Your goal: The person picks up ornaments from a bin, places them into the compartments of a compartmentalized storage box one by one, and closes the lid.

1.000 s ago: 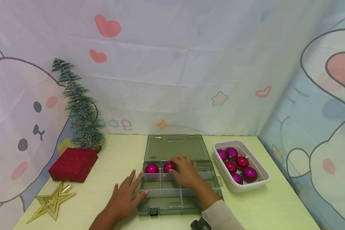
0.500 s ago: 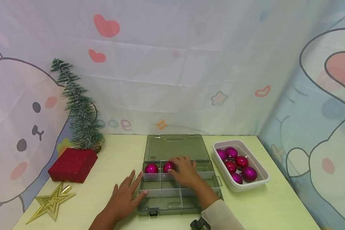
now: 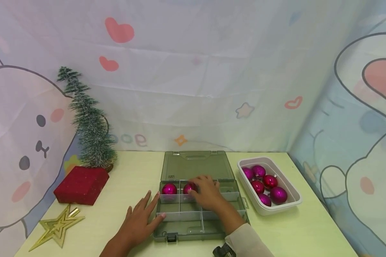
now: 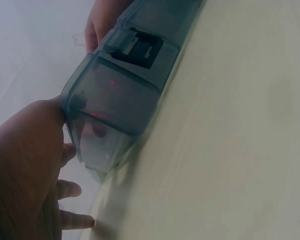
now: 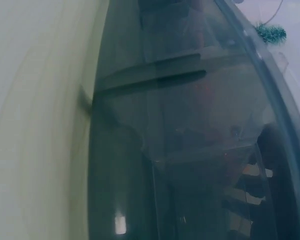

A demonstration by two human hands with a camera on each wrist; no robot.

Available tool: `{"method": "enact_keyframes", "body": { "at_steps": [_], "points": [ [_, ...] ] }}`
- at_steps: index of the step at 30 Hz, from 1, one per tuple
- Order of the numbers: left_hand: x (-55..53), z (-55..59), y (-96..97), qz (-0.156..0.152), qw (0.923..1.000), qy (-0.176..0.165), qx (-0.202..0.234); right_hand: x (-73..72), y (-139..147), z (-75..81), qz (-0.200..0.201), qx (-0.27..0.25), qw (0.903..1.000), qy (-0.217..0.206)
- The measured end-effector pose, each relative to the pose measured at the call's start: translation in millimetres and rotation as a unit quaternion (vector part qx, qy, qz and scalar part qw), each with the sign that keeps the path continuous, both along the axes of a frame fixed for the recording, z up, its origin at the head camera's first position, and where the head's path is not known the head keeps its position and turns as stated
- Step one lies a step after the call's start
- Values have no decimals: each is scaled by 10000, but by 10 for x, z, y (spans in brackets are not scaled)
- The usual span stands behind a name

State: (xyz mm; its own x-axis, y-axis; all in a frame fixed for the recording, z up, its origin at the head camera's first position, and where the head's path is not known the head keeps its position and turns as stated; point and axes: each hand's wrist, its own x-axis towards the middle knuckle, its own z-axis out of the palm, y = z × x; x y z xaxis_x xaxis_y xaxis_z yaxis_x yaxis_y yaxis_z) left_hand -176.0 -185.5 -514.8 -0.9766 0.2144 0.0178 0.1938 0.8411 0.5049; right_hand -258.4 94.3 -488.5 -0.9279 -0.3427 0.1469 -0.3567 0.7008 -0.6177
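A translucent grey-green compartment box (image 3: 188, 236) lies with its lid (image 3: 196, 166) folded back. In its back row, the far-left compartment has a shiny magenta bauble (image 3: 169, 189). My right hand (image 3: 209, 195) reaches over the box and holds a second magenta bauble (image 3: 189, 187) in the neighbouring compartment; its fingers partly cover that bauble. Fingers spread, my left hand (image 3: 135, 223) rests against the box's left side. From the left wrist, the hand (image 4: 27, 160) touches the box's corner (image 4: 115, 95). Through the right wrist camera the box wall (image 5: 190, 115) fills most of the view.
A white tub (image 3: 296, 201) with several magenta and red baubles stands right of the box. On the left are a small frosted Christmas tree (image 3: 94, 135), a dark red block (image 3: 82, 184) and a gold star topper (image 3: 58, 225). A printed curtain (image 3: 193, 78) hangs behind.
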Motion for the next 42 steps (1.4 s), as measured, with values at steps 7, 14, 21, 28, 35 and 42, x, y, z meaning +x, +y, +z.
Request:
{"method": "enact_keyframes", "body": {
  "at_steps": [7,14,21,28,35,42],
  "points": [
    [6,16,11,5,10000,-82,-19,20,80,50,113,-223,9997,33],
    [6,38,10,10,9999,-84,-79,30,286,232,-65,-487,9980,405],
    [-3,24,6,9,10000,-15,-61,64,717,445,-90,-774,9962,393],
    [4,31,6,-13,10000,-40,-20,70,1164,474,-353,-769,9922,917],
    [2,33,1,-6,10000,-17,6,52,1458,437,-617,-840,9874,1189],
    [11,28,10,37,10000,-73,-20,23,1760,361,-815,-651,9872,1210]
  ]
}}
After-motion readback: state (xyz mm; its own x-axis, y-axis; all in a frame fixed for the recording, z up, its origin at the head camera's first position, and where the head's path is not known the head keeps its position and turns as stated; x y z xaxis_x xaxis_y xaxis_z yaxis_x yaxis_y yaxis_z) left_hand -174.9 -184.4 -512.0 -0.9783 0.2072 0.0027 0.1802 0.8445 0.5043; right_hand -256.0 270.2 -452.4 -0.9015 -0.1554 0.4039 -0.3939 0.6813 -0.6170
